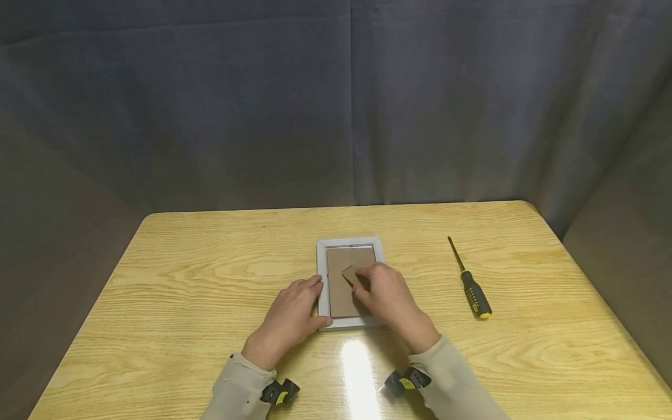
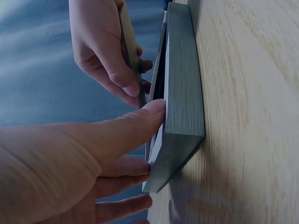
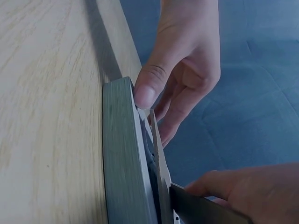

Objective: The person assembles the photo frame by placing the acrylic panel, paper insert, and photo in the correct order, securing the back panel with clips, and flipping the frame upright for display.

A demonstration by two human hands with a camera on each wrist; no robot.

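A pale grey picture frame (image 1: 322,256) lies face down on the wooden table, with a brown backing board (image 1: 341,300) inside its border. On the board is a small brown stand flap (image 1: 350,273), which stands up at an angle. My right hand (image 1: 387,293) pinches this flap between thumb and fingers. In both wrist views the backing board (image 3: 161,172) sits slightly tilted, with a dark gap between it and the frame. My left hand (image 1: 290,315) rests on the frame's left side, its thumb on the near left corner and its fingers extended along the border.
To the right of the frame lies a screwdriver (image 1: 476,294) with a black and yellow handle, its tip pointing away. The table (image 1: 210,262) ends at a dark grey curtain (image 1: 252,116) behind and at the sides.
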